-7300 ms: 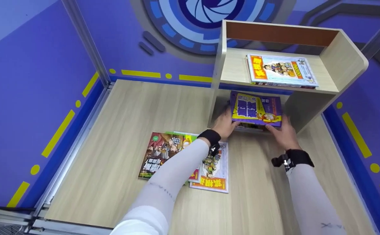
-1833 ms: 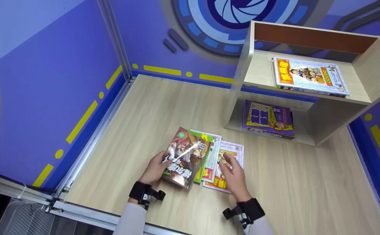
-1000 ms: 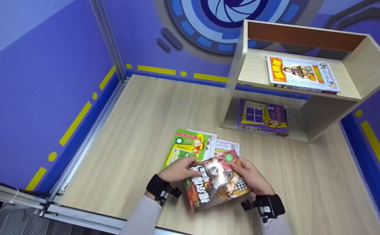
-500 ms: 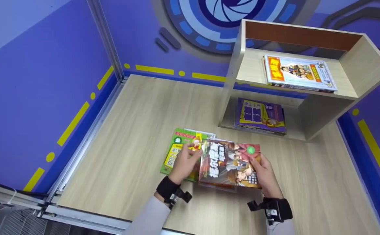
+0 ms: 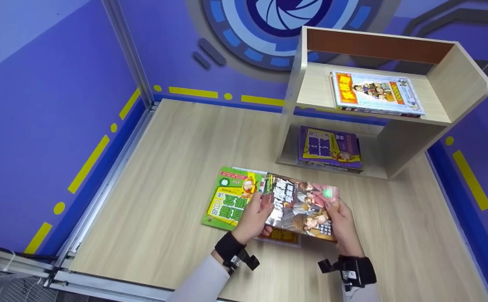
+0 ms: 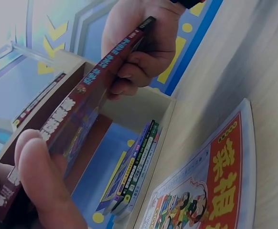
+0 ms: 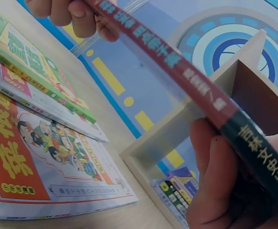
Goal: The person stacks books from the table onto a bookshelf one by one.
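Note:
My left hand (image 5: pixel 252 217) and right hand (image 5: pixel 344 226) grip a brown comic-style book (image 5: pixel 300 205) by its two short ends, thumbs on the cover. Both wrist views show the book raised off the table, its dark red spine (image 6: pixel 93 71) facing the cameras. Below it, partly covered in the head view, lies a white book with an orange title band (image 7: pixel 58 152). To the left is a green and yellow book (image 5: pixel 231 199), lying on another white book (image 7: pixel 38 100).
A two-tier wooden shelf (image 5: pixel 290 105) stands at the back right. Its upper board bears a small pile topped by a white book (image 5: pixel 376 93); a purple book (image 5: pixel 330 147) tops the pile below. Blue walls close off the back and sides.
The purple-topped pile went into the lower shelf and my hands came away. They picked up the brown book from the green one, turned it and moved it right; lately the left hand regripped its end.

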Demonstrator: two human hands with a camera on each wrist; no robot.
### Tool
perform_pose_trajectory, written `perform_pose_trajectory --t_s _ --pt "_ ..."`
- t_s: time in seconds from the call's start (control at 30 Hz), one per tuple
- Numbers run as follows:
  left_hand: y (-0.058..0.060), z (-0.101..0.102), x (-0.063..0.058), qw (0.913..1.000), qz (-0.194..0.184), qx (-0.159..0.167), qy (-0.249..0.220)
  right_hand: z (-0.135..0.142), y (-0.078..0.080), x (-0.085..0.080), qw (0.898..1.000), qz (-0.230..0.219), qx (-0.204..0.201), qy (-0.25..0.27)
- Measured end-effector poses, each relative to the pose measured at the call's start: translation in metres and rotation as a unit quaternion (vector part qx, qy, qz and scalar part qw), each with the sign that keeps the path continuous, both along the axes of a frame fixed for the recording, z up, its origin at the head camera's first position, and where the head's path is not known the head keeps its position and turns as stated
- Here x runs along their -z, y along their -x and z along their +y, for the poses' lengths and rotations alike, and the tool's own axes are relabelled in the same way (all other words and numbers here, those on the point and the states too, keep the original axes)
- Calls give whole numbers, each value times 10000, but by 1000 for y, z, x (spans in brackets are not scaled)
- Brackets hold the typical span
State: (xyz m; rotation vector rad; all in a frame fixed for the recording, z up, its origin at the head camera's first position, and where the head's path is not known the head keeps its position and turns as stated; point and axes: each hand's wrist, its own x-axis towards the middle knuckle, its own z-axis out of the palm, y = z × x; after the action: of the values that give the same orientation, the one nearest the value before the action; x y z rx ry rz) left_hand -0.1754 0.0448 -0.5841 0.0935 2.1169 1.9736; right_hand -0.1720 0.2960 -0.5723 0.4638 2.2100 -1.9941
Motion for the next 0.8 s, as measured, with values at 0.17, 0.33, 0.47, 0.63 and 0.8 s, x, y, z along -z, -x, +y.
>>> perform_pose_trajectory --t_s 0.17,0.33,0.47,0.63,0.8 --pt "-1 0 -6 9988 120 -418 -238 -5 -4 -10 9992 62 172 347" --pt "2 -2 -14 9943 708 -634 -490 -12 -11 -19 9886 492 637 1276" --pt "2 -2 -21 9909 1148 -703 -79 -16 -17 -22 9639 1270 756 2213" --pt "-1 1 -33 9826 1679 -564 550 -21 -23 -26 9341 2095 678 2812" --pt "1 8 -40 9761 2005 -170 818 -18 -27 -37 9318 2348 486 2726"
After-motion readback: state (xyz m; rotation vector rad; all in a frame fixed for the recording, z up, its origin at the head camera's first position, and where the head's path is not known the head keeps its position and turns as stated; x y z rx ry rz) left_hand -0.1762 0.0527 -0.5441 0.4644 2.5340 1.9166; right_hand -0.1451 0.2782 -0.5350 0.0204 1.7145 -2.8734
